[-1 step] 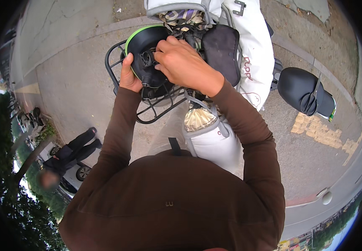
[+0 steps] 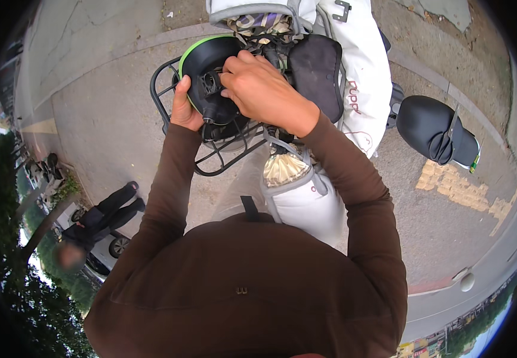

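A round black shell (image 2: 201, 56) with a bright green rim leans above a black wire basket (image 2: 157, 98). My left hand (image 2: 188, 110) grips its lower left edge, thumb up along the outside. Inside it sits a ring-shaped black bracket (image 2: 212, 82), with a short black plug-like piece (image 2: 209, 113) below. My right hand (image 2: 264, 92) reaches over from the right, closed, thumb and fingertips together against the bracket's right side. What lies between those fingertips is hidden. Black cables and fittings crowd behind the right hand.
White padded covers (image 2: 363, 77) wrap the vehicle at right and top. A dark padded panel (image 2: 316, 77) adjoins my right wrist. Near my lap is a white pouch (image 2: 306, 203) with shiny lining. A black saddle-like part (image 2: 428, 122) stands farther right. A person (image 2: 106, 218) stands at left.
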The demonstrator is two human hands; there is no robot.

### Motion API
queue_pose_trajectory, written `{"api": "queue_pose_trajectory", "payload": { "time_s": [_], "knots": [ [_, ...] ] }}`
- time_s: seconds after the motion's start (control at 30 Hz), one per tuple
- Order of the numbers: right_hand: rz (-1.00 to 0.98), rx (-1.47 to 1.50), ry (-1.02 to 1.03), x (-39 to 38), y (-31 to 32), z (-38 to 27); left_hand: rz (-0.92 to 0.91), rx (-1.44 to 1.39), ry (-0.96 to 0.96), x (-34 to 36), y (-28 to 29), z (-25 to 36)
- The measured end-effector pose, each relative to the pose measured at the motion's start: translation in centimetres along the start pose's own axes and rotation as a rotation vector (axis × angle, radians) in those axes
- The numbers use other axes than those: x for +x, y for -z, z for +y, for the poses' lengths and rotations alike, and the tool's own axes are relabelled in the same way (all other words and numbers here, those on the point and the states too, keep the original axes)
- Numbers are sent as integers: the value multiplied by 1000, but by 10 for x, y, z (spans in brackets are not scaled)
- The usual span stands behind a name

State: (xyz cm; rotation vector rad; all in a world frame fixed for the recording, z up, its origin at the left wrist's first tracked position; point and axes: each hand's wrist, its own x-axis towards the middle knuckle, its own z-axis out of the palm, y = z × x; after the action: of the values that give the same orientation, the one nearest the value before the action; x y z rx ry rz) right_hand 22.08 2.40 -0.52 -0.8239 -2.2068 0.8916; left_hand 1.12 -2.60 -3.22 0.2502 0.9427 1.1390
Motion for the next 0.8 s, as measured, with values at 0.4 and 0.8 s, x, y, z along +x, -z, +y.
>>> {"api": "queue_pose_trajectory", "payload": {
  "time_s": [0.4,0.8],
  "knots": [
    [161,38,-18,3,-6,-1,17,24,-24,3,-9,3],
    [30,-21,-75,11,-9,0,-26,83,73,9,-3,14]
  ]
}}
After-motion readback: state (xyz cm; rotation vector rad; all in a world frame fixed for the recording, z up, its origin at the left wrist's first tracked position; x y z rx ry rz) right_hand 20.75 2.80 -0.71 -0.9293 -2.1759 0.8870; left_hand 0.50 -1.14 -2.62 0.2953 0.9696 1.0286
